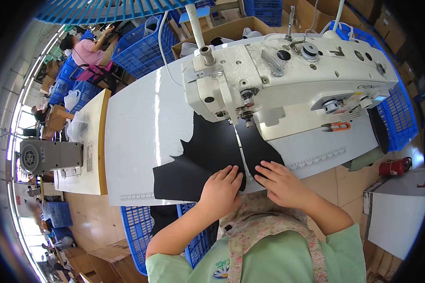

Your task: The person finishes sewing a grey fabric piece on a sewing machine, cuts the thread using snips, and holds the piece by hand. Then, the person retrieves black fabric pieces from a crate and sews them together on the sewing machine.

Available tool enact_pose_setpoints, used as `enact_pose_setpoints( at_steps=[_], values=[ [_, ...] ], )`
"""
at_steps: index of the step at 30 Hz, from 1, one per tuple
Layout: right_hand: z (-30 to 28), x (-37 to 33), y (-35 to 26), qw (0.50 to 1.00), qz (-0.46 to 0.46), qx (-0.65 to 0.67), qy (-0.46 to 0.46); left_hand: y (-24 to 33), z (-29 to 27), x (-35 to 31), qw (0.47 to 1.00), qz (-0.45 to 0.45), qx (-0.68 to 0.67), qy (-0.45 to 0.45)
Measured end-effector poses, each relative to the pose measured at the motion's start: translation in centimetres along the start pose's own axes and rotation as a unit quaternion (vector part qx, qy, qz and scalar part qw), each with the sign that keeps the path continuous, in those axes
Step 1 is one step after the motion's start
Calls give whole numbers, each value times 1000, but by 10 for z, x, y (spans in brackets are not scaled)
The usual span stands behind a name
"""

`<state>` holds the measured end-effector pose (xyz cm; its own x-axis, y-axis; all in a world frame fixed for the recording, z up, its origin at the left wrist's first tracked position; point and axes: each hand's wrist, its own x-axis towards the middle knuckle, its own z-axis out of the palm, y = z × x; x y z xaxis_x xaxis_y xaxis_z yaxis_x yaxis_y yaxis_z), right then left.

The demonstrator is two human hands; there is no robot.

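Note:
A large black fabric piece (184, 165) with a notched left edge lies on the white sewing table (132, 127). Beside it is a narrower black fabric piece (259, 148), with a pale slit between the two that runs up to the needle area of the white sewing machine (288, 70). My left hand (222, 188) rests on the larger piece near the table's front edge, its fingers stretched out flat. On the narrower piece lies my right hand (281, 184), fingers extended and slightly spread. Both pieces reach under the machine head, which hides their far ends.
Orange-handled thread snips (336, 127) lie on the table right of the fabric. Below the front edge stands a blue plastic crate (134, 236) with dark fabric. Another table (92, 165) with a grey motor is at the left. Behind, a person (89, 52) sits near blue crates.

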<state>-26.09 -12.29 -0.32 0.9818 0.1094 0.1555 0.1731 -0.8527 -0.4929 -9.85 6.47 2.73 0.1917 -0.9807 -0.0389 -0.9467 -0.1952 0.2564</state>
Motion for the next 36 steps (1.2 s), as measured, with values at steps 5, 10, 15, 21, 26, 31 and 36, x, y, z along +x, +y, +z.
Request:
enact_pose_setpoints(
  at_steps=[5,10,15,21,26,31,36],
  values=[
    [7,5,-2,998,18,-22,57,-2,1,6,1000,5,16,26],
    [12,12,3,997,25,-32,73,-6,1,13,999,3,30,37],
    [12,18,9,996,30,-36,80,-11,0,20,998,3,46,47],
    [11,27,17,994,29,-30,97,-21,2,27,997,5,40,64],
    [12,35,24,993,21,-37,113,-26,2,35,997,7,46,62],
    [13,44,30,992,23,-44,119,-30,-2,42,997,2,54,57],
    [13,51,37,991,27,-52,117,-37,-3,49,996,-3,69,52]
  ],
)
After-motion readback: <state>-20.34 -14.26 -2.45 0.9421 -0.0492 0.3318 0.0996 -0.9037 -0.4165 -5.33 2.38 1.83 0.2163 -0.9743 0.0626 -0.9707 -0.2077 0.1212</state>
